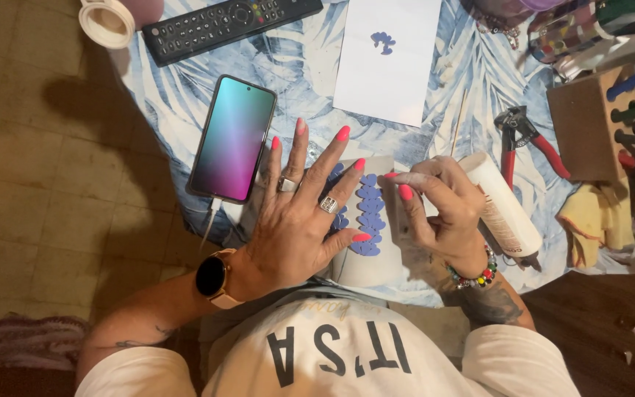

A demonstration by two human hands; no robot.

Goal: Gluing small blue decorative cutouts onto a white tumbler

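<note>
Centre of frame: my left hand (299, 220), fingers spread flat and gripping nothing, pressed palm-down on a pale grey sheet (376, 265) that carries a column of small blue-violet heart-like cutouts (369, 213). Rings on two fingers; a rose-gold round wristwatch (214, 278) sits on that wrist, lower left of centre.

Right of centre: my right hand (442, 213), fingers curled, thumb and forefinger pinched together at the sheet's edge just beside the blue cutouts; whether they grip a piece, I cannot tell. A beaded multicolour bracelet (472, 276) circles that wrist.

Just right of that hand: a white cylindrical tube (505, 209), lying tilted on the blue-and-white leaf-print cloth (303, 66).

Left of centre: a black-framed smartphone (233, 138), screen lit teal to purple, cable at its lower end.

Top left: a black remote control (229, 26).

Top centre: a white paper sheet (387, 59) bearing one blue cutout.

Right: red-handled pliers (527, 140).
</note>
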